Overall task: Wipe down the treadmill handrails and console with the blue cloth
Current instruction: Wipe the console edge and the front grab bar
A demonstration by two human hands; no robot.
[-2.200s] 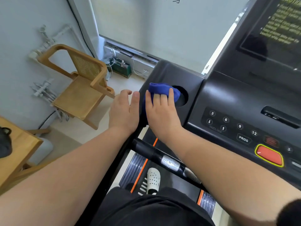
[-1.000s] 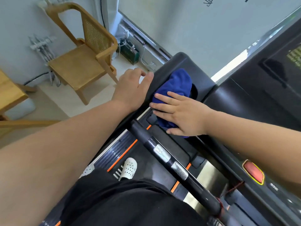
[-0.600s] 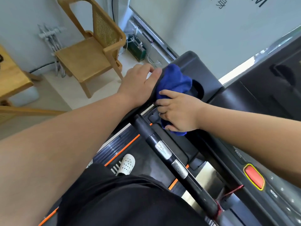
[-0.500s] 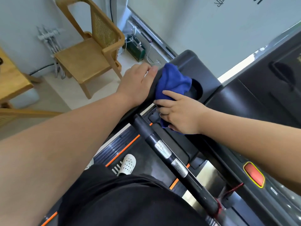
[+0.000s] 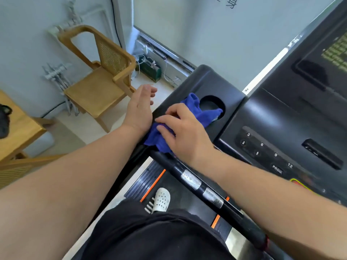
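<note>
The blue cloth (image 5: 199, 109) lies bunched on the black left wing of the treadmill console (image 5: 206, 79), one end hanging over the round cup holder (image 5: 211, 103). My right hand (image 5: 184, 134) covers the cloth's near end, its bent fingers gripping the cloth against the console's left front corner. My left hand (image 5: 140, 107) is just left of the console edge with relaxed fingers, holding nothing, its wrist close to the cloth. The black front handrail (image 5: 199, 186) with two metal pulse plates runs diagonally below my right wrist.
The keypad (image 5: 266, 149) and a red stop button (image 5: 300, 182) are to the right, the dark screen above them. A wooden chair (image 5: 97, 87) and a wooden table (image 5: 16, 132) stand to the left. A white shoe (image 5: 161, 201) rests on the treadmill deck.
My right hand has dragged the cloth toward the console's near left corner, baring the cup holder. My left hand has come off the console edge and now hovers beside it.
</note>
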